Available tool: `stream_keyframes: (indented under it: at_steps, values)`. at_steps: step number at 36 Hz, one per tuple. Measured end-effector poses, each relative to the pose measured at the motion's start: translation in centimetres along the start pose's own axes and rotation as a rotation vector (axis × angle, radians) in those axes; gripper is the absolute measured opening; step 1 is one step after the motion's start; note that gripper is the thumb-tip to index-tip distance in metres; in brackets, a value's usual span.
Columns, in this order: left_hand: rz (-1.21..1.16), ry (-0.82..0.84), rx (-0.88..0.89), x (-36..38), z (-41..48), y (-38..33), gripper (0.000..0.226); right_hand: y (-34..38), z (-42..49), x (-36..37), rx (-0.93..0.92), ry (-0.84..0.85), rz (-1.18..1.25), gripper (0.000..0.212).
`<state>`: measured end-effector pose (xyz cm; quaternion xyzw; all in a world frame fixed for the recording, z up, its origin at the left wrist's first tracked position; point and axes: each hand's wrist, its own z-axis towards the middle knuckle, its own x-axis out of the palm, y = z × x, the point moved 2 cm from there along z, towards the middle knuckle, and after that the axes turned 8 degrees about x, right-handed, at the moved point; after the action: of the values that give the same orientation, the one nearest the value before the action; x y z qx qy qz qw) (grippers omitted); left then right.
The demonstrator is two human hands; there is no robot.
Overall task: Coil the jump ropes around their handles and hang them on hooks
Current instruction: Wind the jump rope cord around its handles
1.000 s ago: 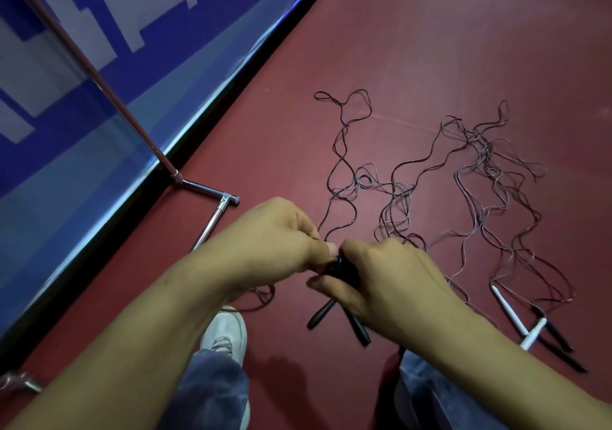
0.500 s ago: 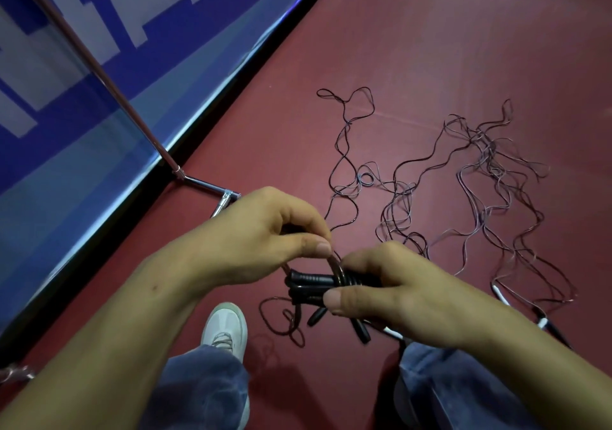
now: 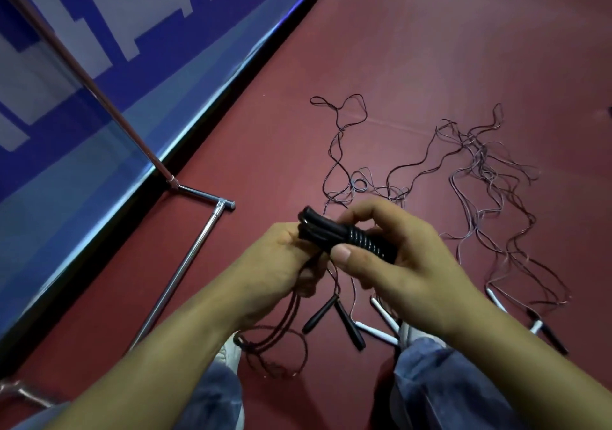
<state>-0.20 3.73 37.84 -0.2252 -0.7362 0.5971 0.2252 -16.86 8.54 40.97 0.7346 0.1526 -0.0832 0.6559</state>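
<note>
Between both hands: black handles (image 3: pixel 326 232), cord (image 3: pixel 366 242) coiled around. Right hand (image 3: pixel 402 257) grips coiled end; left hand (image 3: pixel 275 265) clasps loose cord below. More ropes (image 3: pixel 477 178) beyond right hand.

Floor (image 3: pixel 430 48) dark red. Banner (image 3: pixel 99 48) blue, white blocky shapes. Handles (image 3: pixel 326 231) black; loose handles (image 3: pixel 381 312) white. Jeans (image 3: pixel 437 383) faded blue. Rack (image 3: pixel 185 264) chrome.

quick headcount
left hand (image 3: pixel 275 264) + right hand (image 3: pixel 407 264), two held black handles (image 3: pixel 319 229), three loose black handles (image 3: pixel 319 313), four white handles (image 3: pixel 384 313); ropes (image 3: pixel 480 171) too tangled to count.
</note>
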Motion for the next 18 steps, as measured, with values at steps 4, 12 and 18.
stream_keyframes:
  at_steps: [4, 12, 18]
  values:
    - [0.033, 0.004, -0.003, 0.2, 0.2, 0.1, 0.027, -0.5, 0.4, -1.3, 0.007, -0.088, 0.025, 0.025]
    - [0.595, -0.026, -0.015, 0.5, 0.2, -0.4, 0.029, -2.4, 0.9, -1.6, 0.042, -0.199, -0.221, 0.038]
    - [0.448, 0.061, -0.105, -0.1, -0.1, -1.3, 0.045, -1.7, 1.3, -1.7, -0.051, -0.267, -0.488, 0.049]
